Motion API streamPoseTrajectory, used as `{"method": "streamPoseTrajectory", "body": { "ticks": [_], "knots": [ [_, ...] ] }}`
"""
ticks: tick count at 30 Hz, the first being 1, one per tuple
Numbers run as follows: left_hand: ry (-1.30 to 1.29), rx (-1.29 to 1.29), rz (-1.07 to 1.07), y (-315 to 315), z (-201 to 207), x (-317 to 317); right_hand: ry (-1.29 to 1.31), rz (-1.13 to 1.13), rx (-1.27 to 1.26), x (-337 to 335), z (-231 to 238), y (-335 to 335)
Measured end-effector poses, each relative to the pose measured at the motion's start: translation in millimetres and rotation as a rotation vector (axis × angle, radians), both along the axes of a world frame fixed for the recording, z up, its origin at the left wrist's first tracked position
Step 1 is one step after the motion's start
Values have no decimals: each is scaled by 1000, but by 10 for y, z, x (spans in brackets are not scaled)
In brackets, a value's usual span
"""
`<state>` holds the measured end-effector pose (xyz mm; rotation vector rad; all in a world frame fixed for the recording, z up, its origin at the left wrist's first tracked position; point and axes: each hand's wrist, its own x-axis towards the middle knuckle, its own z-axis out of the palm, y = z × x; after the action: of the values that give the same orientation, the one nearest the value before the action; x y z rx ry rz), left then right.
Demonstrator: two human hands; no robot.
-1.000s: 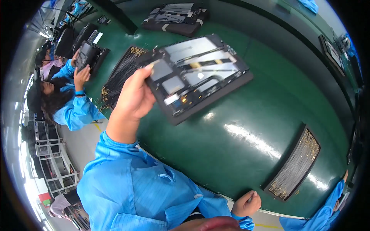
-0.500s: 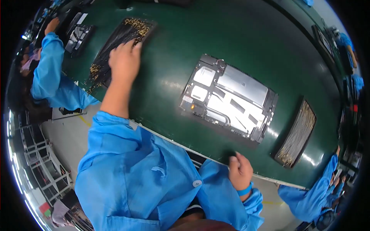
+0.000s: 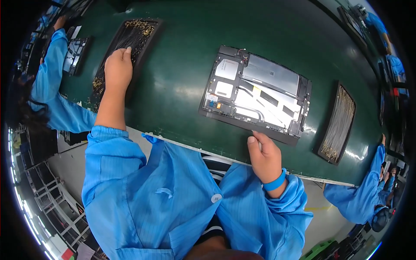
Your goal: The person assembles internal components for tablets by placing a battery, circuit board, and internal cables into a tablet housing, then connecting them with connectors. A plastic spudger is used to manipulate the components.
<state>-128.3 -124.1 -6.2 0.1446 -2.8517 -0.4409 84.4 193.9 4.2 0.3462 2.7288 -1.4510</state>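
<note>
1 flat device point(image 3: 258, 93) lies just beyond R hand point(image 3: 265, 159) (nearer; half-curled, hold unclear), long axis approx. L-to-R; L hand point(image 3: 118, 69) curled over cable tray point(image 3: 141, 56), hold unclear.

Blue buttoned jacket point(image 3: 173, 177), blue wristband point(image 3: 275, 181)

Black-and-silver device point(image 3: 271, 76), black cables point(image 3: 134, 37), green table point(image 3: 173, 108)
</note>
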Motion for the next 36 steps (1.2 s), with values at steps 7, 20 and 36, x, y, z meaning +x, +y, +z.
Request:
{"method": "streamPoseTrajectory", "body": {
  "ticks": [7, 20, 36],
  "knots": [
    [49, -134, -64, 20, -61, -16, -14, -24, -17, 61, -67, -9],
    [392, 55, -771, 956, 459, 634, -134, -31, -270, -175, -105, -97],
    [227, 128, -1095, 1413, 165, 1155, -518, -49, -839, -361, 284, 16]
  ]
}}
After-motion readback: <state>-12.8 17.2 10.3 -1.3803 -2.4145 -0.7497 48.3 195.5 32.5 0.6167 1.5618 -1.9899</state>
